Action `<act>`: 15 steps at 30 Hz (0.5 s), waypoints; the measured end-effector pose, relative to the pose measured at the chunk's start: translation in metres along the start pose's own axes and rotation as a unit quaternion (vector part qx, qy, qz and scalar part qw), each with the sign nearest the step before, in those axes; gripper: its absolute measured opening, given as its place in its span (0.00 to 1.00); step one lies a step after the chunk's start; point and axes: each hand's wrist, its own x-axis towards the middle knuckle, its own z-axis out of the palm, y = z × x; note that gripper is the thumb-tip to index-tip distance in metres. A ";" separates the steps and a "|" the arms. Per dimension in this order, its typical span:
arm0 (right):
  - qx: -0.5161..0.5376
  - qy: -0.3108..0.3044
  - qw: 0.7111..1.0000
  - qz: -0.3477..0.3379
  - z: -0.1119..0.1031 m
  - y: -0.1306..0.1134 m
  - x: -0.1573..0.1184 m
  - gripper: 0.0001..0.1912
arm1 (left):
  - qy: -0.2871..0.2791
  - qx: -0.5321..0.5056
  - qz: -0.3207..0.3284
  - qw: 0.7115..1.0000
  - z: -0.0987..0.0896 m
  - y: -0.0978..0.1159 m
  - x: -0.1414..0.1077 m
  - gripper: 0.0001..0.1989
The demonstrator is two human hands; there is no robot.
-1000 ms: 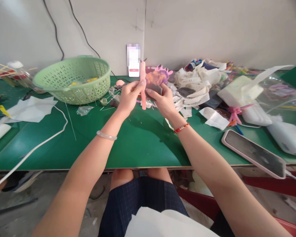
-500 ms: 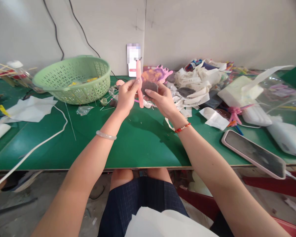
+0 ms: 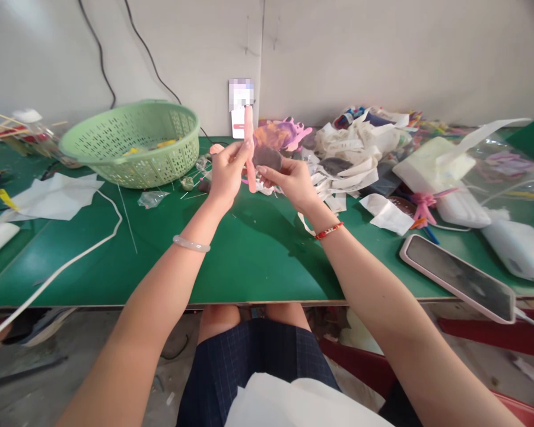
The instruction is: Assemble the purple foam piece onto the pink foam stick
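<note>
My left hand (image 3: 226, 173) pinches a long pink strip (image 3: 248, 123) upright between thumb and fingers, its lower end sticking out below the grip. In my right hand (image 3: 297, 181) is a dark grey, flat, rounded piece (image 3: 268, 158), held by thumb and fingers with its left edge close to the strip. Whether the piece touches the strip, I cannot tell. Behind it lies a purple and orange object (image 3: 276, 135) with pink finger-like points. A lit phone (image 3: 239, 126) leans on the wall behind the strip, partly covered by it.
A green plastic basket (image 3: 129, 133) stands at left, with thin sticks and small lumps beside it. Crumpled white strips (image 3: 351, 145) pile up at right. A pink-cased phone (image 3: 458, 277) lies at the table's front edge. A white cable (image 3: 84, 258) crosses the left side.
The grey piece and my right hand have shifted slightly left, closer to the strip. The strip has moved a little left and up with my left hand. Both grips stay closed.
</note>
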 end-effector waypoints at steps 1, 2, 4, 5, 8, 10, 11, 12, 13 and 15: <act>-0.007 -0.003 1.000 -0.001 -0.001 0.001 0.001 0.26 | 0.003 0.001 -0.001 1.000 0.001 0.000 0.000 0.23; -0.013 -0.006 1.000 -0.001 -0.001 0.002 0.001 0.26 | 0.007 0.002 -0.001 1.000 0.001 0.000 0.000 0.23; -0.018 -0.012 1.000 0.000 -0.002 0.003 0.002 0.26 | 0.010 0.003 0.002 1.000 0.002 0.000 -0.001 0.23; -0.018 -0.014 1.000 0.001 -0.002 0.003 0.002 0.26 | 0.009 0.003 0.003 1.000 0.003 0.000 -0.001 0.23; -0.008 -0.012 1.000 0.006 -0.002 0.002 0.001 0.25 | -0.002 0.000 0.002 1.000 0.002 -0.001 -0.001 0.23; 0.018 -0.016 1.000 0.020 -0.001 0.000 -0.001 0.24 | -0.007 -0.005 -0.001 1.000 0.000 -0.002 0.000 0.22; 0.035 -0.021 0.999 0.029 0.000 -0.002 -0.003 0.24 | -0.007 -0.009 -0.003 1.000 0.000 -0.002 0.001 0.22; 0.053 -0.028 0.998 0.038 0.001 -0.003 -0.004 0.24 | -0.005 -0.014 -0.005 1.000 0.000 -0.002 0.001 0.22; 0.067 -0.035 0.996 0.045 0.002 -0.004 -0.005 0.25 | -0.002 -0.022 -0.007 1.000 0.000 -0.003 0.001 0.22; 0.080 -0.041 0.994 0.055 0.003 -0.006 -0.006 0.25 | 0.009 -0.042 -0.012 0.999 0.001 -0.003 0.001 0.22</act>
